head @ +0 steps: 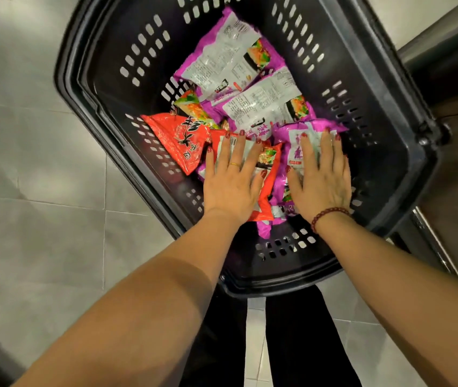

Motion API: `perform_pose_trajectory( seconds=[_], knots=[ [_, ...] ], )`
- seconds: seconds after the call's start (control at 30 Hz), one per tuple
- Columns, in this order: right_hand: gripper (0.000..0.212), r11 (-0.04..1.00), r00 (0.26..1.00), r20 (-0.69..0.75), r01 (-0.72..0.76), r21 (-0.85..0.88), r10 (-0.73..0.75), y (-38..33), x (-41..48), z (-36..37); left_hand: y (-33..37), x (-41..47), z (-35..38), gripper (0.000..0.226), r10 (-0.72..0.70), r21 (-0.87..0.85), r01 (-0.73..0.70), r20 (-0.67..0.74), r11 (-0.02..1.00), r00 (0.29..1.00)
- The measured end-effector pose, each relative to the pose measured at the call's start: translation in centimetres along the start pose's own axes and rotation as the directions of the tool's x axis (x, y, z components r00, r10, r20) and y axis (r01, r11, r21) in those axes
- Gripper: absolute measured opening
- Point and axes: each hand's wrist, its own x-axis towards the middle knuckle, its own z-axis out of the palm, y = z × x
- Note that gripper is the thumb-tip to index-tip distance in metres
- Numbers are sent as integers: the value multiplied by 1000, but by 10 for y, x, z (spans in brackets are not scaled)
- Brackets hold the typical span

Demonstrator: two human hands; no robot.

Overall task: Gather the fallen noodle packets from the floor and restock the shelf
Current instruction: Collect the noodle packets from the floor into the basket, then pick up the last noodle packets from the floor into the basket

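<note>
A black slotted plastic basket [384, 88] stands on the floor and holds several noodle packets. Two purple packets [222, 60] lie face down toward its far end. A red packet [177, 141] leans against the left wall. My left hand [233, 180] lies flat, fingers straight and spread, on another red packet [271, 174] at the near end. My right hand [322, 174] rests flat, fingers straight, on a purple packet [296, 141] beside it. More purple packets lie partly hidden under these two.
Grey floor tiles [32, 163] spread to the left of the basket. A dark metal fixture [445, 60] rises at the upper right, right beside the basket's right rim. My legs in black trousers [300, 344] stand just below the basket's near edge.
</note>
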Motion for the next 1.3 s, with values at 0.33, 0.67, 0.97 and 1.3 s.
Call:
perform_pose_trajectory(
  seconds=[0.33,0.67,0.97,1.3],
  knots=[
    [56,950,989,-97,-78,303,112,-11,-120,-126,21,-99,-115,54,161,-78,-176,-175,981,971],
    [54,893,930,-263,-123,433,255,-12,-280,-250,63,-214,-278,46,396,12,-406,-249,914,884],
    [50,768,750,-341,-331,549,567,30,-433,-266,163,-296,-306,47,736,65,-742,-208,668,644],
    [55,487,515,-179,-561,669,838,122,-632,-198,343,-413,-218,46,950,117,-942,-33,314,312]
  ],
)
